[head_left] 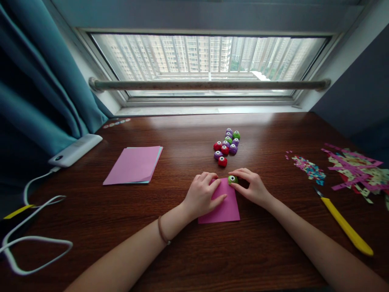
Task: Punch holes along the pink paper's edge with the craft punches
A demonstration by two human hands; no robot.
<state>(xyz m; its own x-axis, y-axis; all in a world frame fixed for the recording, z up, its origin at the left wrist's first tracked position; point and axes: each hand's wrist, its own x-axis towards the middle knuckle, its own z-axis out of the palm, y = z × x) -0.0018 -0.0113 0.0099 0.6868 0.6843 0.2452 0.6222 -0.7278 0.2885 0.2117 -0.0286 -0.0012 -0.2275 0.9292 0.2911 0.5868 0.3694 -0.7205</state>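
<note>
A folded pink sheet of paper (226, 209) lies on the dark wooden table (182, 134) in front of me. My left hand (203, 194) rests flat on its left part, fingers spread over the top edge. My right hand (251, 186) pinches a small green round punch (232, 179) at the paper's upper right corner. Just beyond the hands sits a cluster of several small round punches (226, 145) in red, purple and green.
A stack of pink and blue paper (133, 164) lies at the left. A white power bank (75, 150) with a white cable (33, 243) sits at the far left by the teal curtain. Punched paper scraps (355, 166) and a yellow craft knife (346, 227) lie at the right.
</note>
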